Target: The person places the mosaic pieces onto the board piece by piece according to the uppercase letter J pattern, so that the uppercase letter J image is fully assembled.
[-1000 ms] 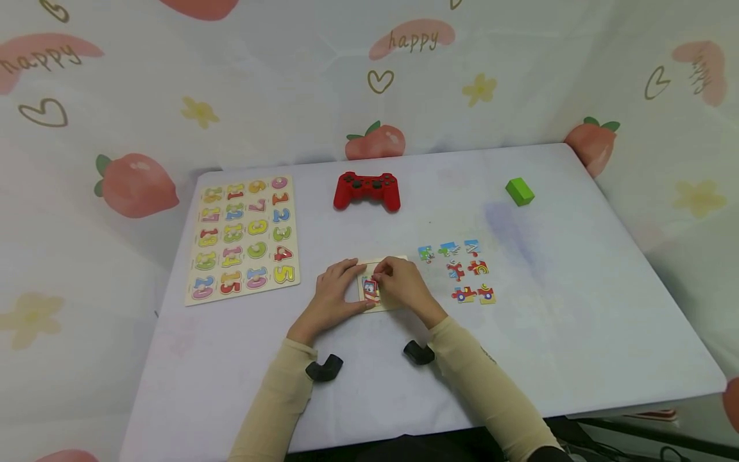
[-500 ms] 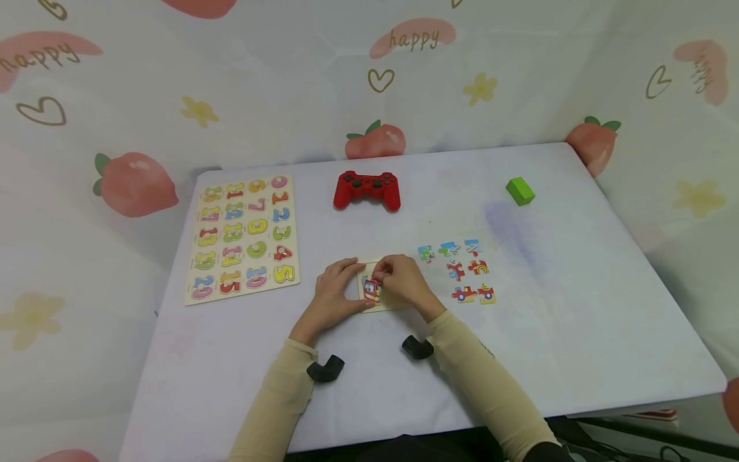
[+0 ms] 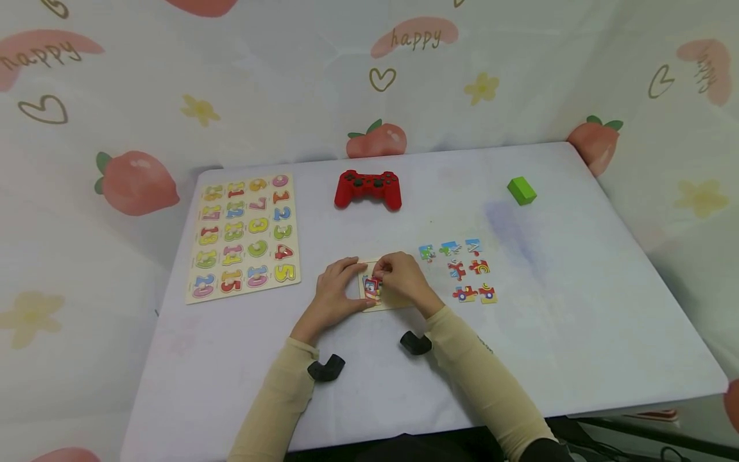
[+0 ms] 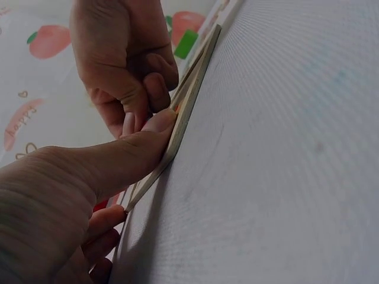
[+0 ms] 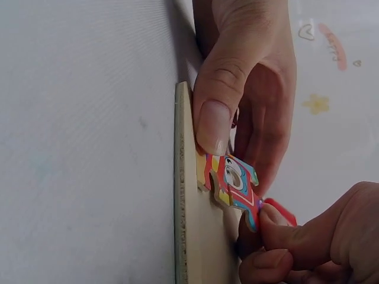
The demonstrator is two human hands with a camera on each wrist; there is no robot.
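Note:
In the head view my left hand (image 3: pixel 331 295) grips a small wooden puzzle board (image 3: pixel 398 301) by its left side, fingers at the far edge and thumb at the near edge. The left wrist view shows the board (image 4: pixel 193 97) edge-on under that thumb. My right hand (image 3: pixel 402 277) is over the board's right part, pinching a jigsaw piece with thumb and forefinger. Colourful jigsaw pieces (image 5: pixel 235 176) with a cartoon eye stand tilted up from the board in the right wrist view. The left thumb presses at their near end. The right fingertips partly cover the pinched piece.
Several loose jigsaw pieces (image 3: pixel 455 271) lie right of the board. A number puzzle board (image 3: pixel 244 239) lies at the left. Farther back are a red game controller (image 3: pixel 367 190) and a green block (image 3: pixel 522 190). The white table (image 3: pixel 554 333) ends at a patterned curtain.
The right wrist has shifted slightly away from the body while its fingertips stay at the same spot on the board. My left hand and the loose pieces hold their places.

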